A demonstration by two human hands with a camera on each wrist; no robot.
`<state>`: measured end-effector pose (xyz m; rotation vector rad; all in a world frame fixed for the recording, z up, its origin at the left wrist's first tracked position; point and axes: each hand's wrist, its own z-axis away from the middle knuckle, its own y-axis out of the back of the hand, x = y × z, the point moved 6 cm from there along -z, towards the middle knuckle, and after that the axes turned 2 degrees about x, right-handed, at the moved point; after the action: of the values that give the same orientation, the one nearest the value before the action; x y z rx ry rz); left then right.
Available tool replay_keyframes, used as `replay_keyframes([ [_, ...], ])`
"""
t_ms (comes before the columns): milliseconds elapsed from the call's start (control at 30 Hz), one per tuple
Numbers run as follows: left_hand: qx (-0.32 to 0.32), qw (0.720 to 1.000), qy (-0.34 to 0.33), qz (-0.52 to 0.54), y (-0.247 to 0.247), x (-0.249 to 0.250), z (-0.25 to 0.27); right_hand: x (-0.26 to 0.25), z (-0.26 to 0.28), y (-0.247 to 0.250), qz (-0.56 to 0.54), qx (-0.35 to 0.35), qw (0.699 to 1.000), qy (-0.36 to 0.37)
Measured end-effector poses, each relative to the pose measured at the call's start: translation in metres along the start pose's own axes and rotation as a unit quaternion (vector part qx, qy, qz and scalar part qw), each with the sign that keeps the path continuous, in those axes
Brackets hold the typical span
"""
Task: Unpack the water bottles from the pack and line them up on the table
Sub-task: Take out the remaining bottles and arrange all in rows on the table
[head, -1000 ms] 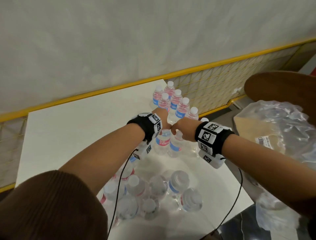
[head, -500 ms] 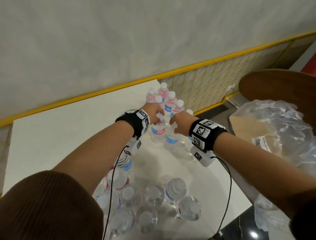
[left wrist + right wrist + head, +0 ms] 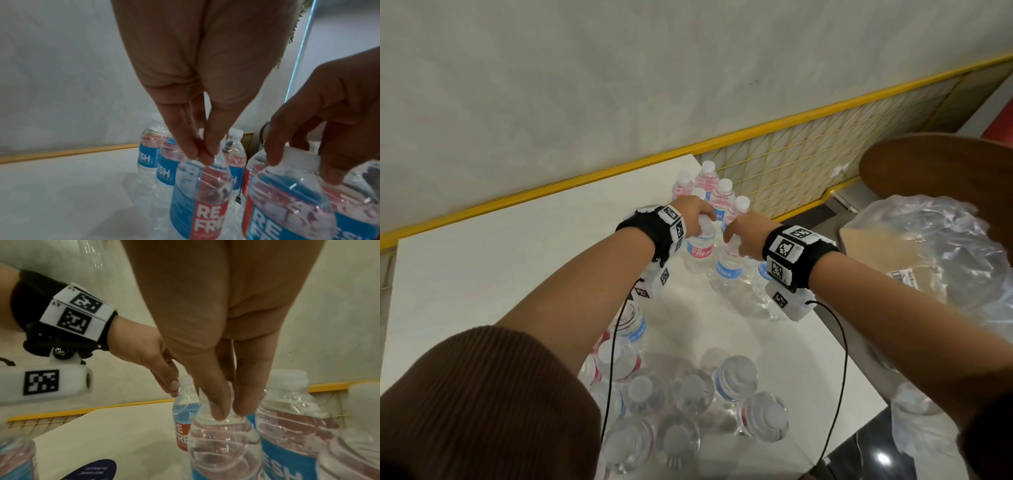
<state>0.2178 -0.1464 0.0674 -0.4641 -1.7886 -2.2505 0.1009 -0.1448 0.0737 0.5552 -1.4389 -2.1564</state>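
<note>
At the far right corner of the white table (image 3: 482,274), my left hand (image 3: 693,214) pinches the neck of a bottle with a red-and-blue label (image 3: 700,248), thumb and fingertips (image 3: 207,155) closed narrow around the cap, which they hide. My right hand (image 3: 746,233) grips the top of a blue-labelled bottle (image 3: 727,270) the same way, fingers (image 3: 218,410) pointing straight down and drawn together over its neck. The two bottles stand upright and side by side on the table, the one in my right hand just to the right of the one in my left; whether their bases touch the tabletop I cannot tell.

Just beyond my hands, toward the wall (image 3: 619,85), a cluster of capped bottles (image 3: 717,192) stands upright in close rows at the table's far corner. On the near side of the table, below my forearms, the loose group of remaining bottles (image 3: 688,394) stands tightly together, seen from above by their white caps.

Off the table's right edge lies crumpled clear plastic wrap (image 3: 945,260), with a round brown wooden surface (image 3: 928,164) behind it. A yellow-framed wire grid (image 3: 808,150) runs along the foot of the wall behind the table. Black bands with square printed markers circle both my wrists.
</note>
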Motion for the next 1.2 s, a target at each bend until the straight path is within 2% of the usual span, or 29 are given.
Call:
replay_keyframes([
  [100, -0.016, 0.999, 0.028, -0.029, 0.002, -0.003, -0.002, 0.004, 0.002, -0.001, -0.011, 0.007, 1.0, -0.008],
  [267, 0.017, 0.997, 0.069, -0.02, 0.002, -0.009, 0.006, 0.006, 0.007, -0.007, -0.032, 0.024, 0.998, -0.051],
  [400, -0.041, 0.997, 0.059, 0.014, -0.007, -0.008, 0.013, 0.004, 0.005, -0.006, -0.035, 0.021, 0.998, -0.05],
  [533, 0.004, 0.999, 0.039, 0.016, 0.0, -0.006, 0.012, -0.001, 0.004, -0.004, -0.015, 0.011, 0.999, -0.033],
  [633, -0.009, 0.999, 0.034, 0.04, -0.003, 0.0, 0.008, -0.001, 0.004, -0.004, -0.01, 0.008, 0.999, -0.047],
  [700, -0.022, 0.999, 0.019, 0.019, -0.004, 0.005, 0.004, 0.0, 0.005, -0.003, -0.026, 0.012, 0.997, -0.067],
  [833, 0.002, 1.0, -0.01, -0.006, 0.0, 0.008, 0.002, 0.002, 0.005, -0.004, -0.039, 0.011, 0.996, -0.074],
  [967, 0.032, 0.999, 0.008, 0.003, -0.001, 0.003, 0.003, 0.005, 0.004, -0.005, -0.043, 0.007, 0.997, -0.059],
  [1100, 0.024, 0.999, 0.035, 0.01, 0.003, -0.004, 0.0, 0.003, 0.005, -0.003, -0.045, 0.007, 0.998, -0.049],
  [1200, 0.015, 0.999, 0.031, 0.009, 0.004, -0.001, -0.003, 0.001, 0.004, -0.002, -0.046, 0.014, 0.998, -0.042],
])
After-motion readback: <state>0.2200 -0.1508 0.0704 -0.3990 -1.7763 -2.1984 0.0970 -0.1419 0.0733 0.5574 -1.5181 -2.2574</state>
